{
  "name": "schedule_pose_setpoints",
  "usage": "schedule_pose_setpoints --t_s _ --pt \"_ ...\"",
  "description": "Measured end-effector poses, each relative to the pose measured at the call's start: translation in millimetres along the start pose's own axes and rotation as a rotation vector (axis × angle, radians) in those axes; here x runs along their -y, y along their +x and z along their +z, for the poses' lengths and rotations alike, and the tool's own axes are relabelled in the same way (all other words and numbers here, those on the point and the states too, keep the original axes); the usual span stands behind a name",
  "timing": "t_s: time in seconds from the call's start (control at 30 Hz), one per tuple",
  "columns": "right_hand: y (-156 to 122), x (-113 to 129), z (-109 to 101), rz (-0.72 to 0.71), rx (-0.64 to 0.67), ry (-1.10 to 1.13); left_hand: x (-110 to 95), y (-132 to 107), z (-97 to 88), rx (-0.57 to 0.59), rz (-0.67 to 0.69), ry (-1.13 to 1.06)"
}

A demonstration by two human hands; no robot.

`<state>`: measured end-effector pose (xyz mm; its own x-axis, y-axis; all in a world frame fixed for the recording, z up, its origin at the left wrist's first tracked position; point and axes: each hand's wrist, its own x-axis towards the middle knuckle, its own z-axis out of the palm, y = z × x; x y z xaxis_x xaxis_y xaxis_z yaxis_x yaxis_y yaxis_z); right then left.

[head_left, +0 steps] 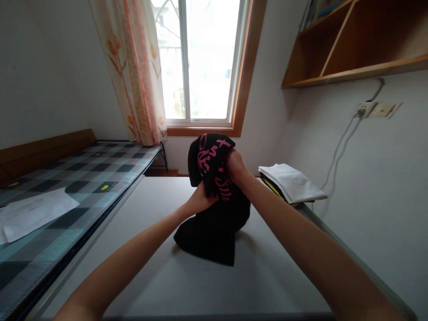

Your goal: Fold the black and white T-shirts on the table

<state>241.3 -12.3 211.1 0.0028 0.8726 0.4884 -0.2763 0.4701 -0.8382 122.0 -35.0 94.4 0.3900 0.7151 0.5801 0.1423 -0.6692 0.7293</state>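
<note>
A black garment with pink lettering [214, 160] is bunched up over the white table, its plain black lower part [210, 236] hanging down and resting on the tabletop. The exact kind of garment cannot be made out. My left hand [201, 199] grips the cloth from below on the left, its fingers partly hidden in the folds. Higher up on the right, my right hand [235, 166] is closed on the cloth near the lettering, with most of its fingers behind the fabric.
Folded white and black-and-yellow cloths [290, 180] lie at the table's [267, 272] right edge by the wall. To the left is a bed with a checked sheet [83, 178] and a paper [36, 211]. A wooden shelf [354, 67] hangs upper right, above a socket [366, 108] with cords.
</note>
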Motion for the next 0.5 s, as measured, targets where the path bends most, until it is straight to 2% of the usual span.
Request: schedule_pose_setpoints --t_s 0.07,0.17,0.23,0.3,0.37,0.43,0.5 --pt "-2 -3 -9 -0.011 0.019 -0.113 4 1 -1.6 -0.114 -0.010 -0.011" --pt "-5 -10 -42 -0.023 0.104 -0.457 8 4 -21.3 -0.303 0.024 -0.002" --pt "-11 -18 -69 -0.046 0.205 -0.778 11 8 -42.7 -0.418 0.023 0.040" --pt "-21 -27 -93 -0.056 0.359 -1.025 13 13 -68.1 -0.524 0.012 0.101" --pt "-32 -36 -112 -0.042 0.518 -1.125 14 18 -95.9 -0.692 0.036 0.170" --pt "-40 -42 -126 -0.014 0.591 -1.151 12 23 -124.5 -0.840 0.068 0.247" --pt "-44 -45 -138 0.013 0.565 -1.158 10 25 -150.9 -0.702 0.000 0.343"
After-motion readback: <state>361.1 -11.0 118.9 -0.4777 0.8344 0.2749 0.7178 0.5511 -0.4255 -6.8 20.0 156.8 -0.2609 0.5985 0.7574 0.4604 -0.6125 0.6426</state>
